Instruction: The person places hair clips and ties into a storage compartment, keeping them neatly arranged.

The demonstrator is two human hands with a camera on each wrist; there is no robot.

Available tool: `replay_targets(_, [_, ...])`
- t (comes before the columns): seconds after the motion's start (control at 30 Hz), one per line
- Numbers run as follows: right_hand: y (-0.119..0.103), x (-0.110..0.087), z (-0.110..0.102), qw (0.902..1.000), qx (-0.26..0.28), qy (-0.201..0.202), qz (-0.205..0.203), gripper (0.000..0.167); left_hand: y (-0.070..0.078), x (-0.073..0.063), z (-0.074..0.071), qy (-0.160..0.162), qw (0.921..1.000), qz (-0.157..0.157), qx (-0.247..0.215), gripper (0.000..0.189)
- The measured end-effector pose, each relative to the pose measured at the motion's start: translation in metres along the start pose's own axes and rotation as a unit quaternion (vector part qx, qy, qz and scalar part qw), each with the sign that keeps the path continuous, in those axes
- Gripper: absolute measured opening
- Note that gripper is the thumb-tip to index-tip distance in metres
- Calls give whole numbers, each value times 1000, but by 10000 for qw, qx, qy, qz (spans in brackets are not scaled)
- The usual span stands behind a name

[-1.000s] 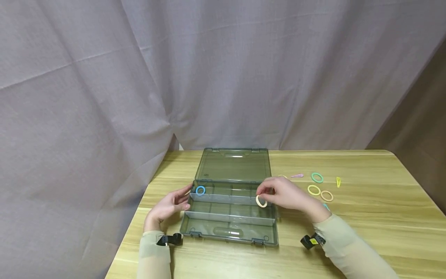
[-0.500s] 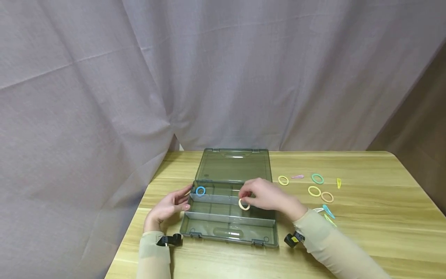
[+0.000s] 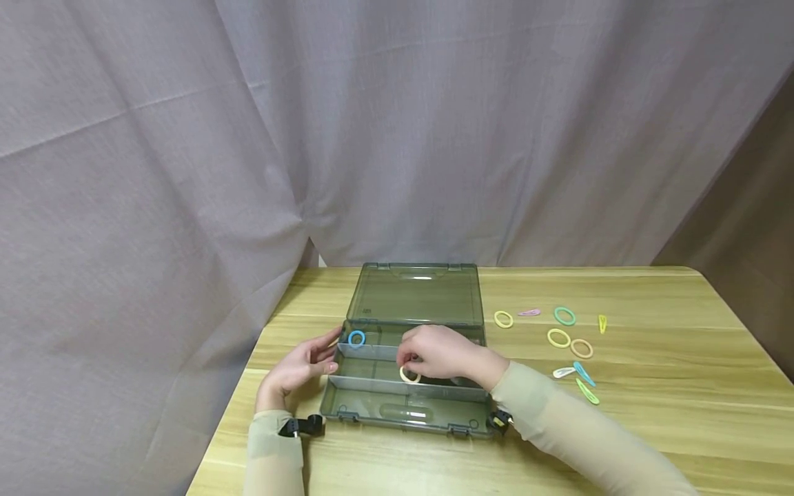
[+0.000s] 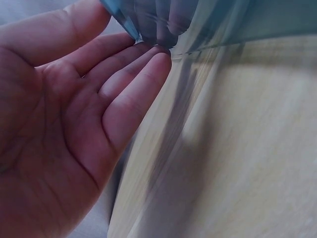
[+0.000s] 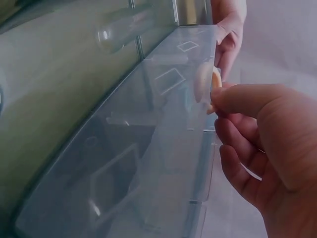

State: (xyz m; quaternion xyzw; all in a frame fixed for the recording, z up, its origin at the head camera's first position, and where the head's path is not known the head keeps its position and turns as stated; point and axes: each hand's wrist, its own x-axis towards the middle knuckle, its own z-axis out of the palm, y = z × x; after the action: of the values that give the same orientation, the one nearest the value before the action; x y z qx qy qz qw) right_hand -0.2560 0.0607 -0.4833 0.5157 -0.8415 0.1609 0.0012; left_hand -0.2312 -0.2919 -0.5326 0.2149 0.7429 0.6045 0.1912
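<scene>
A smoky translucent organizer box [image 3: 409, 413] lies with its lid [image 3: 422, 296] laid back; dividers split it into three long rows. My left hand [image 3: 302, 365] rests against the box's left wall, its fingertips touching the plastic in the left wrist view. Over the middle row, my right hand [image 3: 442, 353] pinches a cream hair tie [image 3: 409, 375] between thumb and fingers. In the right wrist view the hair tie [image 5: 216, 84] hangs just behind a clear divider [image 5: 124, 148]. A blue hair tie [image 3: 356, 338] sits in the back row's left end.
Right of the box, yellow hair ties [image 3: 559, 338], a green one [image 3: 564, 316] and a peach one [image 3: 582, 348] lie on the wooden table [image 3: 670, 386]. Around them are several snap hair clips: pink [image 3: 529, 313], yellow [image 3: 602, 324], white [image 3: 563, 373], blue [image 3: 584, 373] and green [image 3: 587, 391]. A grey curtain hangs behind.
My right hand has carried the cream hair tie leftward and slightly nearer, from the box's right side to above its middle row. The left hand has stayed at the box's left wall.
</scene>
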Motion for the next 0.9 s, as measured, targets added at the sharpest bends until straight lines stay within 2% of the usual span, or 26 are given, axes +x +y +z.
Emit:
replay_targets(0.27, [1,23,-13,9999,-107,-115,45,10,0,-2,0,40,9999,-93,7,79])
replay_targets(0.4, [0,41,-17,9993,-315,-174,71,12,0,-2,1,55,9999,-160,-35,78])
replay_targets(0.67, [-6,79,-17,9964,-773,-352,-21,14,1,-2,0,44,10000,-77,-33,78])
replay_targets(0.8, [-3,90,-13,9956,-840,-397,140,15,2,-1,1,57,9999,-114,24,80])
replay_targets(0.9, [3,97,-11,9956,-828,-277,354,15,2,-1,0,89,9999,-110,61,80])
